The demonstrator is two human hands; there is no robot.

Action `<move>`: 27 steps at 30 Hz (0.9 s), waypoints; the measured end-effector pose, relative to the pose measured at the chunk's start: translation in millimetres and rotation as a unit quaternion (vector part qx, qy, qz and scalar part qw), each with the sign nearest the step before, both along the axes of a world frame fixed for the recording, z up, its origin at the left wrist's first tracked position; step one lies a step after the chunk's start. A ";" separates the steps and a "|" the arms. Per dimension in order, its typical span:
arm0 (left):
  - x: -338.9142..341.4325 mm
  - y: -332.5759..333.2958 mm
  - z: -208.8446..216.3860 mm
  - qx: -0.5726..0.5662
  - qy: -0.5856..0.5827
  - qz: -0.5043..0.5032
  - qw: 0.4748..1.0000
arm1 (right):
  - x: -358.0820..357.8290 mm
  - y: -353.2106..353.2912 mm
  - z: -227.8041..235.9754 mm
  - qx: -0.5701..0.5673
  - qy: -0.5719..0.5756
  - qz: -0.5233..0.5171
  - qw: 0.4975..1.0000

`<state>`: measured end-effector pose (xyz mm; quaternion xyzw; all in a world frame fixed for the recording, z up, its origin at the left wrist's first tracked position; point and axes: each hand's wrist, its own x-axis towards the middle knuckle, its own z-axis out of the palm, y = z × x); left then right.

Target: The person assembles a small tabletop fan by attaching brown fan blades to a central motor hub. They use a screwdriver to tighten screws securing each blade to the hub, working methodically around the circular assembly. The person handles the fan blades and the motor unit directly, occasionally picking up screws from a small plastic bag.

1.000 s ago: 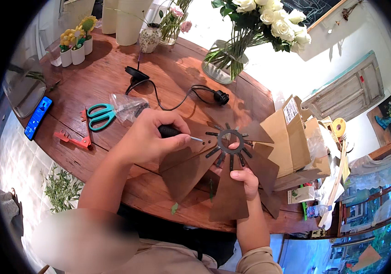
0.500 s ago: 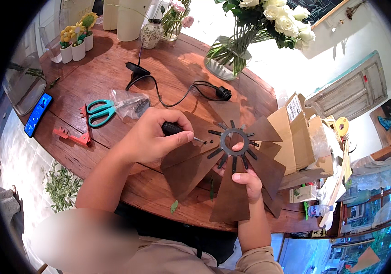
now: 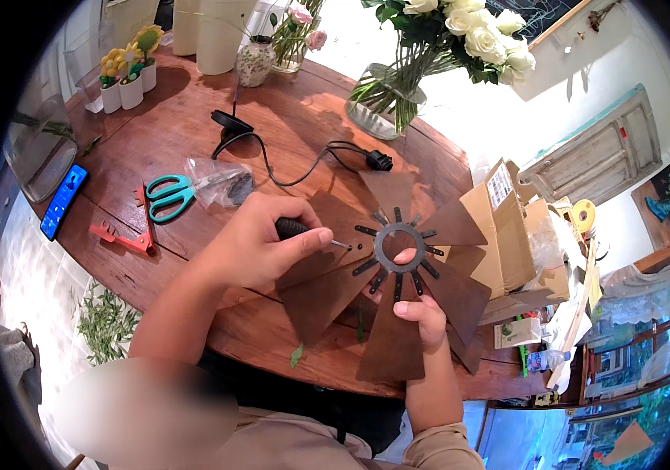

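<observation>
My left hand (image 3: 252, 243) is closed around a small screwdriver (image 3: 292, 228) with a black handle. The thin shaft points right, its tip at a brown blade beside small dark screws or holes. That blade belongs to a windmill-shaped wheel (image 3: 391, 345) with several flat brown blades fixed by black strips to a central metal ring (image 3: 379, 257). With my right hand (image 3: 426, 319) I grip the wheel from below, thumb on the front of the lowest blade. A fingertip shows through the ring's hole; the other fingers are mostly hidden behind the blades.
Left on the wooden table (image 3: 303, 117) lie teal-handled scissors (image 3: 170, 197), a red tool (image 3: 127, 237), a clear plastic bag (image 3: 217, 182) and a phone (image 3: 64, 201). A black cord (image 3: 272, 174) runs behind the wheel. Cardboard boxes (image 3: 499, 235) stand right; a glass vase (image 3: 374, 117) holds white roses.
</observation>
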<state>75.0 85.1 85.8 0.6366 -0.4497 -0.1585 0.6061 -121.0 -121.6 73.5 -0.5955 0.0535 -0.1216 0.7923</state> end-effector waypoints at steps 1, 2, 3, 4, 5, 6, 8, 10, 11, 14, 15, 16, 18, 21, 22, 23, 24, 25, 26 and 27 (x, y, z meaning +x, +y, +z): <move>-3.3 2.2 2.8 0.000 -0.001 0.000 1.000 | -0.7 -1.4 0.5 -0.011 -0.003 0.002 1.000; -5.2 4.5 8.8 0.058 0.054 0.009 0.997 | -1.5 -3.1 1.4 -0.011 -0.009 0.002 1.000; -6.0 6.8 16.0 0.115 0.108 0.019 0.987 | -4.2 -4.6 2.1 -0.035 -0.009 0.021 0.999; -6.2 9.7 26.1 0.115 0.102 0.021 0.988 | -5.6 -5.7 2.7 -0.060 -0.008 0.040 0.997; -8.5 12.5 37.1 0.165 0.095 -0.001 0.982 | -7.5 -5.8 2.1 -0.057 -0.014 0.040 0.997; -10.5 13.6 44.5 0.214 0.089 -0.022 0.972 | -9.1 -5.9 1.6 -0.065 -0.016 0.043 0.997; -13.2 16.4 41.0 0.146 -0.007 -0.035 0.989 | -12.1 -5.6 2.7 -0.069 -0.025 0.047 0.996; -21.5 23.2 43.2 0.067 -0.104 -0.053 0.991 | -15.7 -3.8 7.2 -0.011 -0.044 0.073 0.996; -23.6 25.2 44.1 0.071 -0.109 -0.052 0.990 | -16.1 -2.6 7.6 -0.008 -0.050 0.074 0.996; -25.3 33.3 50.5 0.068 -0.301 -0.069 0.949 | -15.8 0.6 9.8 -0.075 -0.028 0.073 0.994; -26.9 36.3 52.8 0.068 -0.305 -0.065 0.948 | -15.6 2.9 11.1 -0.072 -0.035 0.085 0.993; -28.7 39.2 54.2 0.046 -0.338 -0.075 0.937 | -15.9 5.1 12.2 -0.069 -0.041 0.098 0.992; -33.4 39.8 54.3 0.028 -0.371 -0.082 0.925 | -14.3 1.1 5.8 -0.083 -0.051 0.102 0.990; -40.6 41.0 59.5 0.065 -0.185 -0.070 0.978 | -12.0 3.3 5.7 -0.105 -0.053 0.089 0.989; -39.3 42.6 70.6 0.184 0.053 -0.054 0.980 | -11.6 5.1 6.9 -0.112 -0.045 0.071 0.990; -39.5 46.1 78.6 0.289 0.287 -0.030 0.913 | -12.0 7.5 8.2 -0.109 -0.049 0.077 0.990; -30.7 50.8 64.4 0.247 0.332 -0.076 0.907 | -13.0 9.5 9.6 -0.090 -0.046 0.087 0.991; -32.2 52.0 62.9 0.247 0.331 -0.068 0.908 | -13.7 10.9 9.8 -0.071 -0.044 0.099 0.992; -34.1 49.3 62.4 0.258 0.229 -0.064 0.936 | -16.4 8.2 9.7 -0.073 -0.046 0.100 0.991; -36.3 48.2 63.1 0.266 0.124 -0.058 0.954 | -19.2 4.4 7.8 -0.067 -0.045 0.114 0.990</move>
